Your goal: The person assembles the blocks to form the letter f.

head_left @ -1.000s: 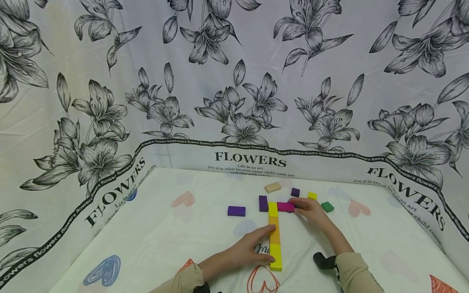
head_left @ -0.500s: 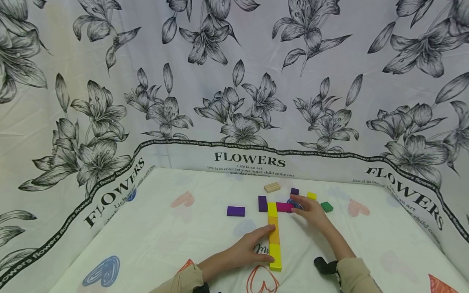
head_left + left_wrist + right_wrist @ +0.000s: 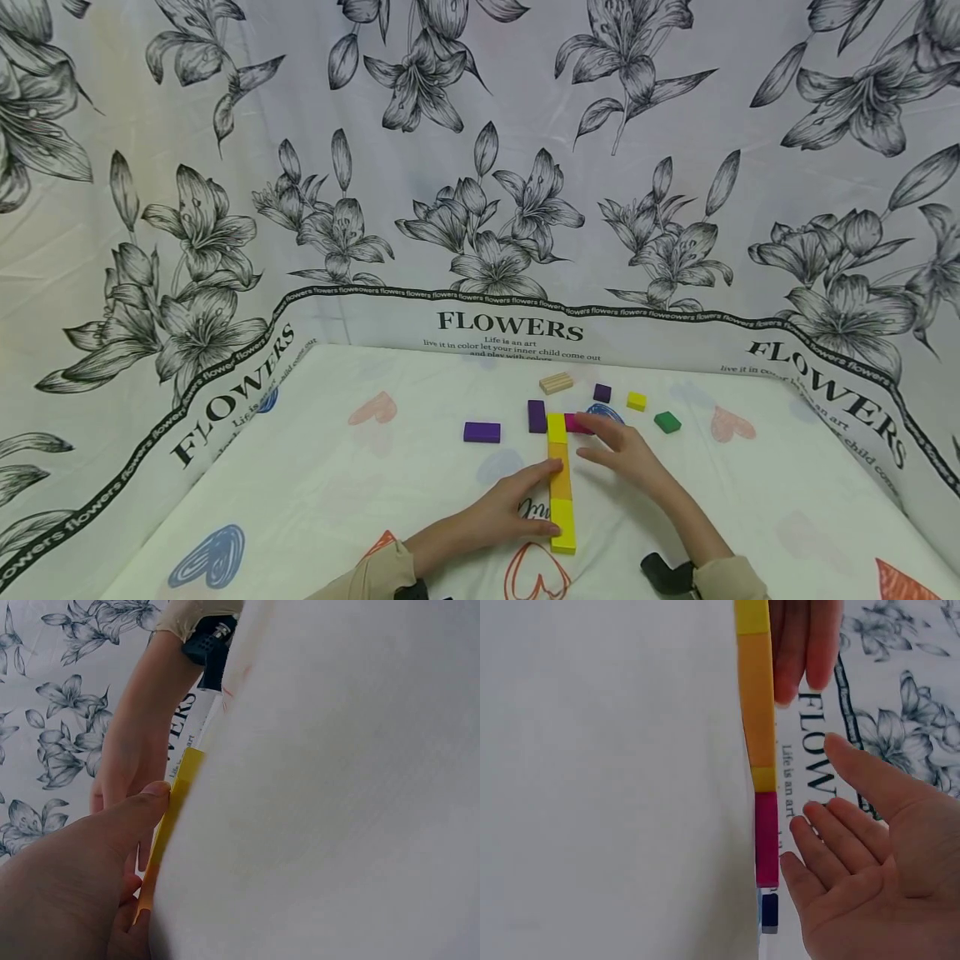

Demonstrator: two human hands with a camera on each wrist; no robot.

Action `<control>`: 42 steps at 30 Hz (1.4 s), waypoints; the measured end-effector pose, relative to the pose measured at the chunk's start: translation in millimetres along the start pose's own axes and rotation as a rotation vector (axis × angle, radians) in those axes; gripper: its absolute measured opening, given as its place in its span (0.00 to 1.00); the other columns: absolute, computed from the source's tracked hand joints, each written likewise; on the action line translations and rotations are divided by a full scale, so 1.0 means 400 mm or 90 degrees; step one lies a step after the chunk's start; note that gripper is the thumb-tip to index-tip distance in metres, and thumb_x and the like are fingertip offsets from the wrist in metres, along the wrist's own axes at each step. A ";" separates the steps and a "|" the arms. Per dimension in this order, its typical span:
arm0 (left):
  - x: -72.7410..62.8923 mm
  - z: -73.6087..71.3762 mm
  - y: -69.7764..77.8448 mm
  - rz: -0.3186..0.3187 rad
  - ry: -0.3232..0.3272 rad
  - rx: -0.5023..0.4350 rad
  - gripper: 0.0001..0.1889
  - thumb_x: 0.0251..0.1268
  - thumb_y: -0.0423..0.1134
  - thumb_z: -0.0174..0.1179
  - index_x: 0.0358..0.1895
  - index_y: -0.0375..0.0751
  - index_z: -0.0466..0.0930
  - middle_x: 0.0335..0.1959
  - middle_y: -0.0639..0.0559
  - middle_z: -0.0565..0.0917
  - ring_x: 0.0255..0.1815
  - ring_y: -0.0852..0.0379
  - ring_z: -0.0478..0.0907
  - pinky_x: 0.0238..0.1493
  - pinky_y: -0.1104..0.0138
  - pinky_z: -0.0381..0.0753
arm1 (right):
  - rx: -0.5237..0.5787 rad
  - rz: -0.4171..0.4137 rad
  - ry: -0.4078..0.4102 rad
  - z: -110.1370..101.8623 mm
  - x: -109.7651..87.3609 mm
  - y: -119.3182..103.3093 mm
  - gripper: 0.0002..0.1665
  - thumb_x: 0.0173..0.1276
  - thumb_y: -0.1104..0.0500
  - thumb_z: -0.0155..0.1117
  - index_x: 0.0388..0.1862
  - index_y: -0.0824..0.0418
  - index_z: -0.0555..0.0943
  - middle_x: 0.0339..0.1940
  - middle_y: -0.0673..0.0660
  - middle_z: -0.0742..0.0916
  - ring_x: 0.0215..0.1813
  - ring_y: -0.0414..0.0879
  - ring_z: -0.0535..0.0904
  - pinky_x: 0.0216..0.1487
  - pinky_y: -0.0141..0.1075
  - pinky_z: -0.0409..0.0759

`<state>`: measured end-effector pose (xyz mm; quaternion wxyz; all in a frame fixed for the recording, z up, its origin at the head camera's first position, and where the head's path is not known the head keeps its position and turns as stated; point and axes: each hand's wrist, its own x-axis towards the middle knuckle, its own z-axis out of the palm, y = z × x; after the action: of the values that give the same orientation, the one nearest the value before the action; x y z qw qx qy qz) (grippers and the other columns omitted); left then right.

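Observation:
A straight row runs toward me: a near yellow block (image 3: 563,533), an orange block (image 3: 561,479) and a smaller far yellow block (image 3: 557,427). My left hand (image 3: 498,510) touches its left side, thumb at the near yellow block and a finger at the orange one. A magenta block (image 3: 766,838) meets the far yellow block on its right. My right hand (image 3: 630,457) is beside it with fingers spread and nothing held, a fingertip overlapping the magenta block in the head view. In the right wrist view the palm (image 3: 862,907) shows beside the magenta block.
Purple blocks lie to the left, one lengthwise (image 3: 536,417) and one crosswise (image 3: 482,432). Farther back are a plain wooden block (image 3: 556,383), a dark purple cube (image 3: 602,392), a yellow cube (image 3: 637,402) and a green block (image 3: 667,422). Flowered cloth (image 3: 510,208) hangs behind.
My right hand has left the right end of the magenta block and moved left and nearer, its thumb and finger parting. My left hand stays on the row.

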<state>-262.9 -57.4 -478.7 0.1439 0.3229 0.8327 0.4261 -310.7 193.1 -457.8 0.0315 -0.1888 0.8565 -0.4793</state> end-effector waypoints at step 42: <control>0.073 -0.229 -0.126 -0.033 0.215 0.148 0.50 0.55 0.48 0.71 0.78 0.44 0.51 0.78 0.43 0.59 0.78 0.42 0.56 0.78 0.50 0.57 | 0.027 0.084 -0.040 0.075 -0.038 -0.015 0.45 0.55 0.49 0.76 0.72 0.47 0.69 0.73 0.50 0.73 0.79 0.55 0.60 0.75 0.59 0.60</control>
<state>-353.0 -116.1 -463.4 -0.0252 0.2394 0.8967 0.3716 -288.0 171.4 -470.9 0.0941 -0.1462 0.8556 -0.4876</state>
